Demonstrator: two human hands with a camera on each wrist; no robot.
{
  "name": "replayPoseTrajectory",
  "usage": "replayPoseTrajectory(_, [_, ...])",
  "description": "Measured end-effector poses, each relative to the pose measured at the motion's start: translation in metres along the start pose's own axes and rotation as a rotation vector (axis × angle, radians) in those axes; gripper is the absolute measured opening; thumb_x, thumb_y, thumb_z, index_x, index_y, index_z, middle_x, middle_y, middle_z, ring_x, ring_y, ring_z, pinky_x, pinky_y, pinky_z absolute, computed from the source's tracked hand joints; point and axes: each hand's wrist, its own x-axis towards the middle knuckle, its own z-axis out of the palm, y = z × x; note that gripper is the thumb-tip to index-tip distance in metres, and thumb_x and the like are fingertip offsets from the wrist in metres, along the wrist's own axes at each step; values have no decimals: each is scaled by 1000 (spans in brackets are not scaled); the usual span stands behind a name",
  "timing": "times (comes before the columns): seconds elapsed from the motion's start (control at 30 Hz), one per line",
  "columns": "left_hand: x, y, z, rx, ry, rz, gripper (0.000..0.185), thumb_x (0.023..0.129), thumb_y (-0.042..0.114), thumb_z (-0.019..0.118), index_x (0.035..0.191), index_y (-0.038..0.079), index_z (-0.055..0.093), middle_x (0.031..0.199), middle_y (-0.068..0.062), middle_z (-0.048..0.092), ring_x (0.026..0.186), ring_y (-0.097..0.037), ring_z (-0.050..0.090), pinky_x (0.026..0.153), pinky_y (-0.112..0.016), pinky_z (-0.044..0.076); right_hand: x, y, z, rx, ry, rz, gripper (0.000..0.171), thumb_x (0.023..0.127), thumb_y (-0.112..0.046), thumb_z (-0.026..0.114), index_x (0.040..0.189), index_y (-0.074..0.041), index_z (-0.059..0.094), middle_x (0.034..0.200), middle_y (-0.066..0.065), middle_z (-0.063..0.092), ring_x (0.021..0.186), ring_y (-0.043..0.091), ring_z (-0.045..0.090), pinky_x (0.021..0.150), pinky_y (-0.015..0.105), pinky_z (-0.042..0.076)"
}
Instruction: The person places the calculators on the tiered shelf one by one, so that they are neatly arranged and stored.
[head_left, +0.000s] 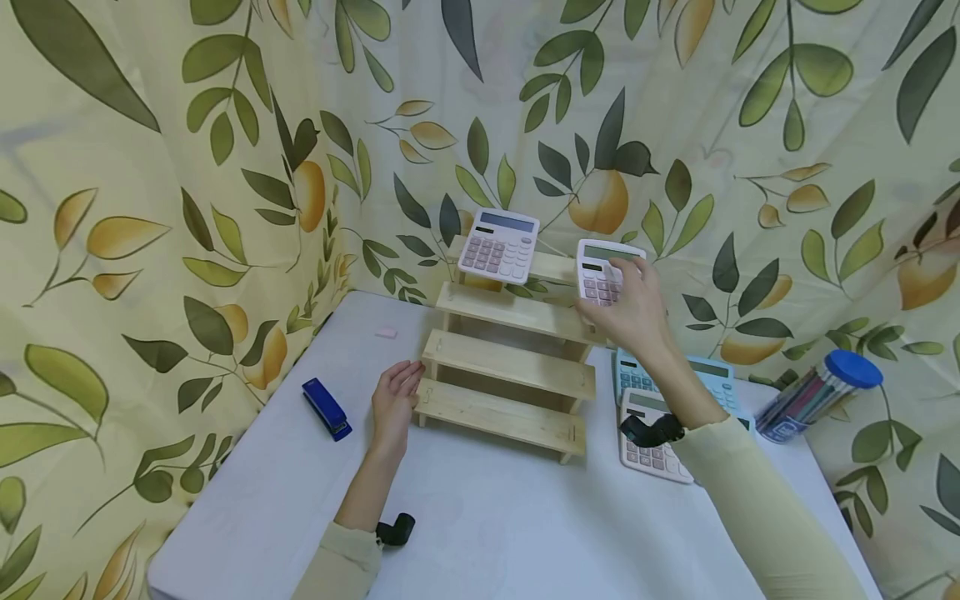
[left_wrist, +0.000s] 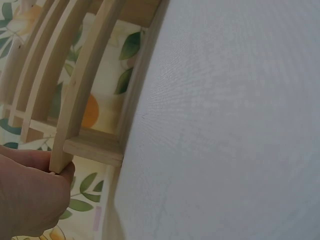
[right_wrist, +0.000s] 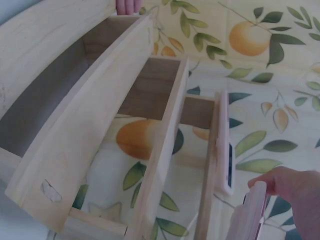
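Observation:
A wooden stepped shelf (head_left: 510, 367) stands mid-table. One pink calculator (head_left: 498, 244) leans on its top step at the left. My right hand (head_left: 633, 308) holds a second pink calculator (head_left: 603, 271) at the right end of the top step; in the right wrist view its edge (right_wrist: 250, 215) shows under my fingers (right_wrist: 290, 187). My left hand (head_left: 395, 400) lies on the table with relaxed fingers touching the left end of the lower steps (left_wrist: 75, 125); it holds nothing.
A blue calculator (head_left: 708, 375) and another pink calculator (head_left: 648, 446) lie on the table right of the shelf. A blue stapler (head_left: 326, 408) and a small pink eraser (head_left: 386, 332) lie left. A blue-lidded pen jar (head_left: 817, 396) lies at the right edge. Leaf-print cloth surrounds the table.

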Motion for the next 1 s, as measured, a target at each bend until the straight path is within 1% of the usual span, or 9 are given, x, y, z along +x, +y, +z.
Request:
replayPoseTrajectory(0.13, [1,1,0,5,6,-5,67,84,-30,37,147,-6,40,149,-25,53,142,-34,50,121,-36,39,11,-1,6,0,8,1,88,83,-37,79,153,1,42,164,26,25,137,50,39,108,69,42])
replayPoseTrajectory(0.27, [0,1,0,0,2,-11,67,84,-30,36,148,-7,39,150,-26,51,143,-35,49,122,-37,38,17,1,10,-12,7,23,87,84,-38,77,153,1,42,165,27,23,137,51,37,110,70,40])
replayPoseTrajectory(0.57, [0,2,0,-8,3,-12,67,84,-30,36,147,-7,39,150,-26,52,143,-35,49,123,-37,37,33,3,19,-6,10,25,86,85,-39,79,151,2,44,163,26,26,135,49,40,109,65,43])
replayPoseTrajectory(0.83, [0,1,0,2,1,-11,67,84,-30,37,147,-8,39,150,-26,52,143,-36,50,122,-37,38,44,-3,27,-13,-1,33,86,84,-40,78,151,1,44,162,26,28,133,48,42,108,64,42])
replayPoseTrajectory(1.0, [0,1,0,5,13,-10,68,83,-31,37,146,-7,40,148,-26,53,142,-35,51,121,-35,40,52,-4,35,3,17,51,85,83,-39,78,151,0,45,162,24,29,135,46,41,109,63,39])
